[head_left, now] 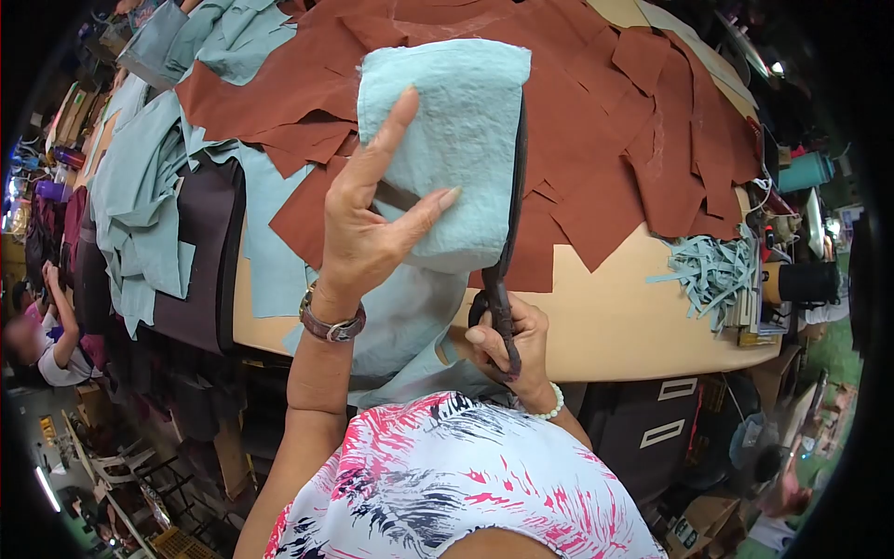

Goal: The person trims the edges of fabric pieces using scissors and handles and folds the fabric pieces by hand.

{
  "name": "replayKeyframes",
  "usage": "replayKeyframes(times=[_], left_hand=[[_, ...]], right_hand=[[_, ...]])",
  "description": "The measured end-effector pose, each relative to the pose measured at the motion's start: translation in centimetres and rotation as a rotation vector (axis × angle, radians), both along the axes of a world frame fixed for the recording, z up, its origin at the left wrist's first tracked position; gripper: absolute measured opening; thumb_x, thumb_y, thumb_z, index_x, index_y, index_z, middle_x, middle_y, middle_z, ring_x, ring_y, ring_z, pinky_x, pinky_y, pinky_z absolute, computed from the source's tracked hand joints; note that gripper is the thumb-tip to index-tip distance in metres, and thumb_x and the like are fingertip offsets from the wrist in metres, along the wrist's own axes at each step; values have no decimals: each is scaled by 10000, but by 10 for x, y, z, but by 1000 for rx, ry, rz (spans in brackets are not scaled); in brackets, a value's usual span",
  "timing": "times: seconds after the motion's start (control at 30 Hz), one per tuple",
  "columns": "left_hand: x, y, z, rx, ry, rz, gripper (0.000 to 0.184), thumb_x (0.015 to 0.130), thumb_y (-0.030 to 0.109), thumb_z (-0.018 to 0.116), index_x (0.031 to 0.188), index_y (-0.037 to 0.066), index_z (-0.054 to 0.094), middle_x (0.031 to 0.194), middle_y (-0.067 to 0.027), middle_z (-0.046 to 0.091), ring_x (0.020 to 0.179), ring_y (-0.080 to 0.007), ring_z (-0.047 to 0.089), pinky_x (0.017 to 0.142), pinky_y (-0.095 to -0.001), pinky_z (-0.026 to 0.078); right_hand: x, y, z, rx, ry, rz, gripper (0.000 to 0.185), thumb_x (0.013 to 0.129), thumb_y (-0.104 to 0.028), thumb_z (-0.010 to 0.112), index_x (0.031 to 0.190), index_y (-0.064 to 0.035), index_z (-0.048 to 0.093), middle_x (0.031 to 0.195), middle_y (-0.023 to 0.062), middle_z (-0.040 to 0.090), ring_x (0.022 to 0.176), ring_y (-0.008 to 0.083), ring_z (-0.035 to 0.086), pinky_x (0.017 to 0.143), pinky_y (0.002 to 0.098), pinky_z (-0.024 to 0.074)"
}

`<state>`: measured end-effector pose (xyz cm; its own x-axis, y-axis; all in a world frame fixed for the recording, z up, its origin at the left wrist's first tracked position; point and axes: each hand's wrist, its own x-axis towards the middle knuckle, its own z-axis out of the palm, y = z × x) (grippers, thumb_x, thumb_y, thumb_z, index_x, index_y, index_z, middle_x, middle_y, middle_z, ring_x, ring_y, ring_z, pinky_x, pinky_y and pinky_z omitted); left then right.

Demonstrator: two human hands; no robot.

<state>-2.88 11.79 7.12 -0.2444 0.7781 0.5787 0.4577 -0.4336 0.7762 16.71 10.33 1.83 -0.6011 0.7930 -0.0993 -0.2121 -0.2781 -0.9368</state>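
A light blue piece of fabric [456, 140], roughly rectangular, is held up in front of me. My left hand [358, 224] grips it at its left side, with thumb and index finger lying over its face; the other fingers are mostly hidden. In my right hand [521, 345] is a pair of dark scissors [501, 326], fingers wrapped round the handles. The blades point away from me along the fabric's right edge, partly behind it. Below the piece, more light blue cloth [400, 312] hangs over the table's front edge.
Brown-red fabric scraps [596, 121] are heaped over the tan table [643, 321]. Light blue cloth [140, 205] lies piled at left over a dark surface. Thin blue strips [703, 275] lie at right, beside a black cylinder [808, 282]. Another person [56, 340] is at far left.
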Motion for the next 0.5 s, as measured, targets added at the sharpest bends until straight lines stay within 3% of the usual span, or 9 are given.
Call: replayKeyframes(times=[0.17,0.27,0.3,0.5], left_hand=[[3,-4,-1,4,19,-9,700,657,-12,702,1289,-14,400,1324,-119,433,1177,-189,455,968,-296,357],[6,-7,-3,7,13,-22,698,655,-11,700,1287,-21,402,1322,-123,435,1173,-187,457,966,-293,354],[7,-7,-4,11,10,-28,697,655,-12,699,1286,-23,402,1322,-125,435,1172,-186,458,966,-291,353],[10,-14,-6,-41,-9,-62,699,656,-29,687,1289,-38,391,1320,-136,434,1188,-188,443,973,-294,343]], right_hand=[[1,4,-11,32,106,-16,383,634,-269,808,717,-28,522,603,-37,462,501,28,413,440,184,295],[-2,9,7,-90,73,-16,421,614,-299,813,763,-13,542,617,-45,453,526,27,393,472,181,284],[-2,12,2,10,34,-42,442,627,-323,796,800,1,550,610,-45,446,548,28,393,487,183,278],[-2,15,-6,60,10,-40,423,631,-336,786,742,-22,525,609,-47,443,548,33,385,486,191,284]])
